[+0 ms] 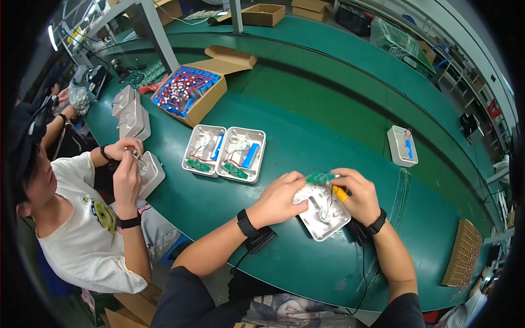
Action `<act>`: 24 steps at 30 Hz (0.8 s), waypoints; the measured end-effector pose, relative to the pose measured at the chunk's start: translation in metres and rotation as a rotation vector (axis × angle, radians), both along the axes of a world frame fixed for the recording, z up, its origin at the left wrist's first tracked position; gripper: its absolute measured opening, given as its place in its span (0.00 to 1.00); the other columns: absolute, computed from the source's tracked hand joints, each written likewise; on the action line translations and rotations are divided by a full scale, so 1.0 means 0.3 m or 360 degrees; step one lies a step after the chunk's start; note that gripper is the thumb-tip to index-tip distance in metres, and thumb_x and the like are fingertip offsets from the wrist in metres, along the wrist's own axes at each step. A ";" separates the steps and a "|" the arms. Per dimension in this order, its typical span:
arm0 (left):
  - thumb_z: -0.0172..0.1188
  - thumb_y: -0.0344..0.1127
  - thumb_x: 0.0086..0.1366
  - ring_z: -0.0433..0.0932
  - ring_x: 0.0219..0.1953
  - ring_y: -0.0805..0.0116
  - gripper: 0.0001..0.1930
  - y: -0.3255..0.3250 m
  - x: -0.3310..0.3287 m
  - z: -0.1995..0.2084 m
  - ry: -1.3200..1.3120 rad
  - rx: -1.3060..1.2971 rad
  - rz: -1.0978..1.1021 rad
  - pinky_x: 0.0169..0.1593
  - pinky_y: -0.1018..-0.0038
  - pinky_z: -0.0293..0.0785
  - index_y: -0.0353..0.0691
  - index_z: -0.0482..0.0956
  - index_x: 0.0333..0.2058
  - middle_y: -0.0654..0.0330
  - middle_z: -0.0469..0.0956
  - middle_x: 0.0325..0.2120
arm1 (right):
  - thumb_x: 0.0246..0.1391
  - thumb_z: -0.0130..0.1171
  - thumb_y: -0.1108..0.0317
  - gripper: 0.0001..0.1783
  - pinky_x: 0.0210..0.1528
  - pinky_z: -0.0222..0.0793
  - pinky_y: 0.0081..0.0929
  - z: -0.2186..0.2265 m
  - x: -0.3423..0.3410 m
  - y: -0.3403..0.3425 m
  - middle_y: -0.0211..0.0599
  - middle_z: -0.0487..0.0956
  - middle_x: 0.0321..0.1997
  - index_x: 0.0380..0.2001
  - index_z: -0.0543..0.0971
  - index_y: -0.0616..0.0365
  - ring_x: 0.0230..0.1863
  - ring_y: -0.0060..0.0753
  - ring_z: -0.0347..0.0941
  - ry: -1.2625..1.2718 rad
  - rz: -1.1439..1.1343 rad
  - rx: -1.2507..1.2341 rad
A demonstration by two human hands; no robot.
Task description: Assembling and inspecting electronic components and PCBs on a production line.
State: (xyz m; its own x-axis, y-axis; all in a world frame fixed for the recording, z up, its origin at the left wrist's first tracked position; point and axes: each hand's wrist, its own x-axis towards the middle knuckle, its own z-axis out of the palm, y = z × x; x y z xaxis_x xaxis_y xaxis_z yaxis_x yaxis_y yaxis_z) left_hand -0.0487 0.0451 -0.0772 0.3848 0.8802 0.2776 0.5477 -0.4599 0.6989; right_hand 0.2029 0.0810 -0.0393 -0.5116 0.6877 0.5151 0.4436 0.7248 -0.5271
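Observation:
Right in front of me lies a white plastic case [324, 223], open side up, with a round white part and wires inside. My left hand [280, 201] is closed on its upper left side, thumb over the rim, fingertips by a green circuit board [320, 178]. The board is tilted above the case's far edge. My right hand [358, 195] pinches the board's right end. Under those fingers sits a yellow cylindrical piece [340, 193], perhaps a tool handle; its far end is hidden.
Two joined white cases [240, 146] hold blue cells and green boards. Behind them stands a carton [205, 101] of wired blue cells. Another white case [402, 146] is at right, a brown divided tray [462, 254] farther right. A co-worker [90, 218] handles a case at left.

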 end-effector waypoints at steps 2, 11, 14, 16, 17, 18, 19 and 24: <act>0.69 0.38 0.61 0.81 0.50 0.48 0.29 0.011 -0.010 0.012 -0.0128 -0.0042 -0.0010 0.54 0.60 0.79 0.36 0.77 0.60 0.50 0.82 0.48 | 0.48 0.73 0.79 0.12 0.46 0.83 0.34 0.011 0.000 0.002 0.40 0.85 0.51 0.38 0.85 0.59 0.45 0.44 0.85 -0.0079 0.0109 0.0023; 0.74 0.32 0.59 0.85 0.48 0.54 0.22 0.011 0.022 0.011 -0.0353 -0.0150 -0.0051 0.53 0.64 0.81 0.36 0.81 0.52 0.52 0.86 0.48 | 0.48 0.72 0.76 0.11 0.54 0.77 0.41 0.047 0.009 -0.024 0.39 0.84 0.52 0.37 0.84 0.59 0.53 0.45 0.80 -0.0418 0.0204 -0.0010; 0.75 0.31 0.58 0.86 0.46 0.55 0.21 0.008 0.029 -0.003 -0.0346 -0.0143 -0.0076 0.51 0.66 0.82 0.37 0.82 0.50 0.53 0.86 0.47 | 0.50 0.70 0.75 0.10 0.54 0.77 0.42 0.047 0.008 -0.037 0.39 0.83 0.51 0.37 0.84 0.61 0.53 0.45 0.80 -0.0492 0.0183 -0.0037; 0.76 0.30 0.57 0.87 0.44 0.56 0.20 0.007 0.028 -0.007 -0.0331 -0.0134 -0.0063 0.48 0.68 0.83 0.37 0.83 0.48 0.54 0.87 0.46 | 0.50 0.68 0.76 0.10 0.54 0.77 0.41 0.045 0.006 -0.046 0.40 0.83 0.50 0.37 0.83 0.61 0.52 0.46 0.79 -0.0499 0.0182 0.0004; 0.76 0.30 0.57 0.87 0.44 0.56 0.20 0.011 0.026 -0.007 -0.0321 -0.0139 -0.0081 0.48 0.68 0.83 0.37 0.83 0.48 0.54 0.87 0.46 | 0.50 0.68 0.76 0.09 0.54 0.77 0.41 0.044 0.003 -0.051 0.40 0.82 0.49 0.37 0.83 0.62 0.51 0.46 0.79 -0.0500 0.0182 0.0023; 0.76 0.30 0.56 0.88 0.43 0.57 0.18 0.016 0.025 -0.009 -0.0288 -0.0013 -0.0107 0.46 0.68 0.84 0.38 0.83 0.45 0.55 0.87 0.46 | 0.50 0.68 0.76 0.09 0.54 0.77 0.41 0.041 -0.001 -0.056 0.40 0.82 0.49 0.37 0.83 0.62 0.51 0.46 0.79 -0.0491 0.0166 0.0018; 0.76 0.30 0.56 0.88 0.42 0.58 0.16 0.021 0.025 -0.012 -0.0256 0.0114 -0.0133 0.45 0.69 0.84 0.38 0.84 0.43 0.56 0.88 0.45 | 0.49 0.67 0.77 0.10 0.54 0.77 0.40 0.039 -0.007 -0.059 0.40 0.82 0.49 0.37 0.83 0.62 0.51 0.46 0.79 -0.0489 0.0142 0.0020; 0.77 0.29 0.56 0.88 0.38 0.61 0.10 -0.001 0.028 0.014 -0.0076 0.0376 -0.0078 0.38 0.70 0.85 0.39 0.85 0.35 0.57 0.88 0.45 | 0.47 0.66 0.79 0.11 0.54 0.76 0.38 0.029 -0.002 -0.060 0.40 0.81 0.48 0.37 0.83 0.62 0.49 0.45 0.79 -0.0477 0.0116 -0.0064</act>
State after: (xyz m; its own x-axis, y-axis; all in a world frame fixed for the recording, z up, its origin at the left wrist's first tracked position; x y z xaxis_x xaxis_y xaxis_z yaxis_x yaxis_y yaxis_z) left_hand -0.0402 0.0447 -0.0729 0.4068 0.7694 0.4925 0.4896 -0.6388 0.5935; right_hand 0.2022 0.0630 -0.0306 -0.6854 0.6603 0.3070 0.5313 0.7418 -0.4093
